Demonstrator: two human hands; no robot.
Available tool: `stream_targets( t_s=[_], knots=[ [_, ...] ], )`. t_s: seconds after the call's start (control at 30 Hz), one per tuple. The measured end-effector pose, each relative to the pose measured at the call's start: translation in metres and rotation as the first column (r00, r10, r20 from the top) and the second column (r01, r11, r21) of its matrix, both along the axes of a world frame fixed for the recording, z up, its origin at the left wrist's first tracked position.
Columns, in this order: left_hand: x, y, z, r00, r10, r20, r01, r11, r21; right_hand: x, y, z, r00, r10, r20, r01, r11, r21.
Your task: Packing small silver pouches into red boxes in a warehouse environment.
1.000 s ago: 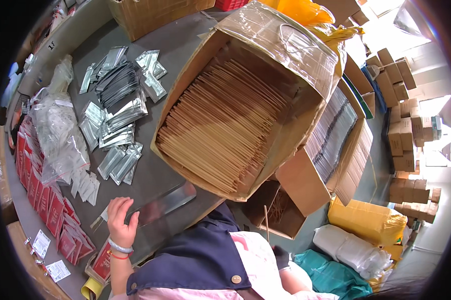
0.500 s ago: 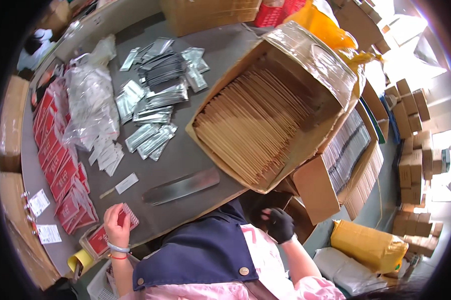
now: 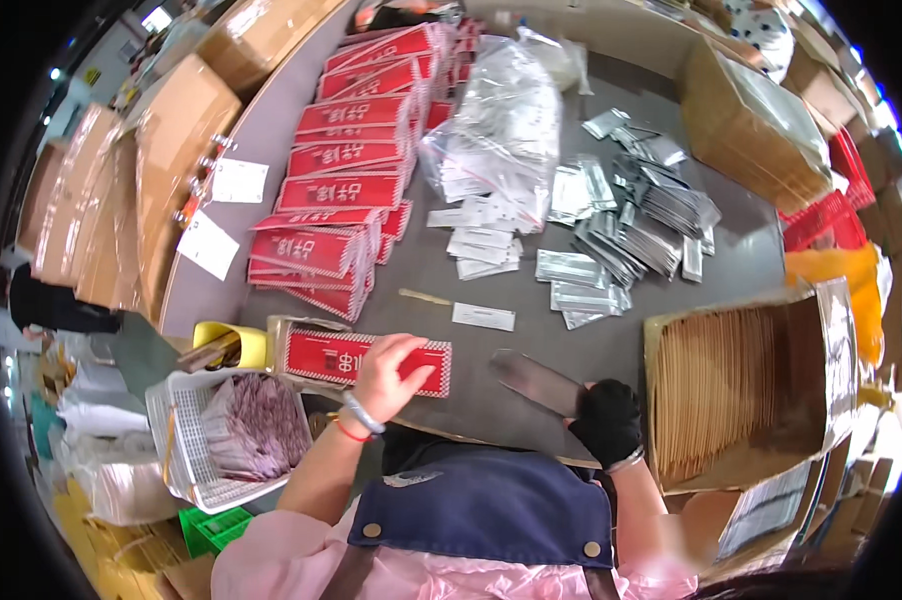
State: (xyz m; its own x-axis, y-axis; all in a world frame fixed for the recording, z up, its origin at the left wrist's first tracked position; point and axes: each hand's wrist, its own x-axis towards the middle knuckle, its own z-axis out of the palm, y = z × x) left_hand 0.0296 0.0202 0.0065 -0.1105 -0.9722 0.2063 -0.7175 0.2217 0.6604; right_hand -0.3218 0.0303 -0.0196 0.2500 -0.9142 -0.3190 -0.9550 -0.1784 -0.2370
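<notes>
The red packet lies flat near the front edge of the table, its long side running left to right. The left hand is positioned over the right half of this packet. Its fingers point up and to the right, slightly curved, with the thumb set apart from them. A wide gap separates thumb and fingertips, and red packet surface shows on both sides of the hand. Whether the fingertips press on the packet cannot be told.

The right hand, in a black glove, is located at the right end of a dark flat strip. The strip extends from the glove up and to the left, well apart from the left fingers. The glove hides the finger spacing; whether the strip is gripped cannot be told.

Above the strip lies a white slip, with a thin tan stick just beside its left end. Farther back are overlapping rows of red packets, a clear plastic bag and a spread of silver sachets. To the right of the glove stands an open carton filled with thin brown pieces. To the left of the packet are a yellow container and, below it, a white basket holding purplish packets
</notes>
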Motion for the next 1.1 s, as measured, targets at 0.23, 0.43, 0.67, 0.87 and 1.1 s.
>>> stream_targets(
  t_s=[0.23, 0.43, 0.67, 0.87, 1.1],
  knots=[
    [-0.024, 0.000, -0.043, 0.905, 0.236, 0.353, -0.274, 0.960, 0.060, 0.032, -0.004, 0.045, 0.953, -0.058, 0.299, 0.118, 0.975, -0.189],
    [-0.016, 0.002, -0.058, 0.949, 0.235, 0.211, -0.243, 0.970, 0.015, 0.036, -0.012, 0.057, 0.964, 0.068, 0.257, -0.037, 0.992, -0.124],
    [-0.027, 0.002, -0.047, 0.940, 0.268, 0.213, -0.282, 0.958, 0.041, 0.031, -0.015, 0.056, 0.957, 0.098, 0.272, -0.076, 0.993, -0.090],
    [-0.024, 0.004, -0.051, 0.952, 0.255, 0.171, -0.267, 0.963, 0.047, 0.030, -0.015, 0.063, 0.962, 0.094, 0.255, -0.072, 0.993, -0.094],
    [-0.021, 0.005, -0.052, 0.957, 0.257, 0.137, -0.267, 0.962, 0.063, 0.028, -0.020, 0.066, 0.938, 0.140, 0.317, -0.122, 0.990, -0.076]
  ],
)
